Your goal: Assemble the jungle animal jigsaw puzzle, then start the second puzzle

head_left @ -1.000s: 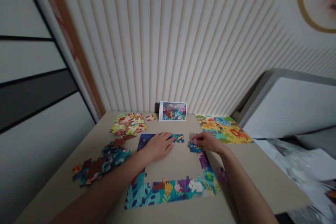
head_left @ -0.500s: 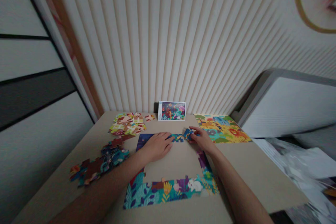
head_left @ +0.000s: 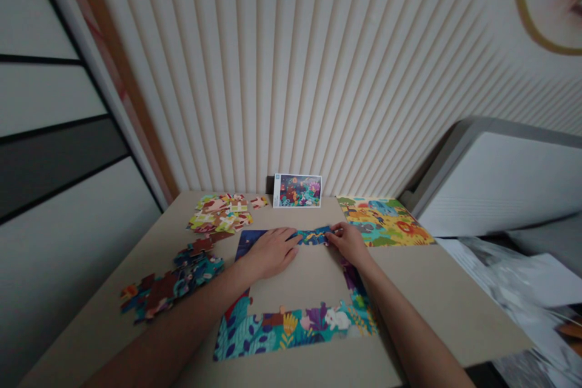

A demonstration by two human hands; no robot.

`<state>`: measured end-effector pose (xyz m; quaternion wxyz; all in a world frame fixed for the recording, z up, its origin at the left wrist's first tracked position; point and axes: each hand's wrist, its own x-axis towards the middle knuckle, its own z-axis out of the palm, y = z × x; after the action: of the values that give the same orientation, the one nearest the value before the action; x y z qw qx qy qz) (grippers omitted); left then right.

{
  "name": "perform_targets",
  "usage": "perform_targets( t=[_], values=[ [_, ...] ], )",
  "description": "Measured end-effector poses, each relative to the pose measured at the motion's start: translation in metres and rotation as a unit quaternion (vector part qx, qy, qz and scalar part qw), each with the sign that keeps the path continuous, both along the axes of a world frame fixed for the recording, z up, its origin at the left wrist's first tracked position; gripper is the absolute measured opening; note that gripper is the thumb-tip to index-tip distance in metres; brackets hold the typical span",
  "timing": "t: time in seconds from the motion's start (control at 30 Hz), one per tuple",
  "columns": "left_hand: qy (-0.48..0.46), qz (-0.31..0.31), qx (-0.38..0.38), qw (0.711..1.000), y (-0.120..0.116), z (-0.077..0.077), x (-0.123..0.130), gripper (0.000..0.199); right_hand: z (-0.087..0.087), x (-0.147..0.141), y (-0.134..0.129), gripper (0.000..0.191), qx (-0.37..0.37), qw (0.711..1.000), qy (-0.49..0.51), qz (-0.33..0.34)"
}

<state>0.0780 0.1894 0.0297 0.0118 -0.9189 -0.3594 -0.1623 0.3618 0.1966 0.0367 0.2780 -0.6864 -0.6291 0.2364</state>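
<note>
A jigsaw frame (head_left: 273,336) of joined pieces lies on the table, with bare tabletop inside it. Across its top edge, my left hand (head_left: 274,253) rests flat with fingers stretched out, tips on the blue top row (head_left: 305,237). At the right end of that row, my right hand (head_left: 348,242) pinches a dark blue puzzle piece (head_left: 326,233), which lies down against the row. Whether it is fully locked in cannot be seen. The fingers partly cover the piece, and the frame's upper right corner is hidden behind the right hand.
Loose dark pieces (head_left: 175,285) lie heaped at left, with pale farm-coloured pieces (head_left: 220,212) behind them. A picture card (head_left: 297,191) leans at the back wall. A finished yellow animal puzzle (head_left: 386,221) lies at right. Plastic wrapping (head_left: 495,267) sits beyond the table's right edge.
My right hand has lowered the blue piece from a tilted hold to lie flat against the top row. The left hand has stayed in nearly the same place.
</note>
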Motion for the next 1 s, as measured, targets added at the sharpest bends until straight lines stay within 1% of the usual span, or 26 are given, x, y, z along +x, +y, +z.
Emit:
perform_targets(
  t=[0.23, 0.37, 0.57, 0.67, 0.77, 0.87, 1.0],
  values=[
    [0.000, 0.000, 0.004, 1.000, -0.002, 0.002, 0.000, 0.041, 0.010, -0.010, -0.002, 0.021, -0.004, 0.993, -0.120, -0.020],
    [0.003, -0.001, 0.006, 1.000, -0.001, 0.001, 0.001, 0.041, 0.013, -0.013, -0.002, 0.025, -0.003, 0.986, -0.164, -0.023],
    [0.005, 0.002, 0.005, 1.000, 0.000, 0.000, 0.001, 0.041, 0.016, -0.017, -0.006, 0.034, 0.002, 0.969, -0.248, -0.019],
    [0.004, 0.007, 0.002, 1.000, -0.001, 0.000, 0.001, 0.041, 0.016, -0.020, -0.009, 0.037, -0.005, 0.964, -0.264, -0.023],
    [0.004, 0.006, 0.000, 1.000, -0.001, 0.001, 0.001, 0.040, 0.018, -0.020, -0.012, 0.035, -0.013, 0.965, -0.260, -0.021],
    [0.005, 0.004, -0.004, 1.000, -0.001, 0.003, 0.000, 0.041, 0.025, -0.014, -0.015, 0.029, -0.014, 0.969, -0.247, 0.009],
    [0.009, -0.001, -0.010, 1.000, -0.001, 0.004, 0.000, 0.042, 0.036, 0.000, -0.020, 0.030, -0.008, 0.967, -0.251, 0.035]
  ],
)
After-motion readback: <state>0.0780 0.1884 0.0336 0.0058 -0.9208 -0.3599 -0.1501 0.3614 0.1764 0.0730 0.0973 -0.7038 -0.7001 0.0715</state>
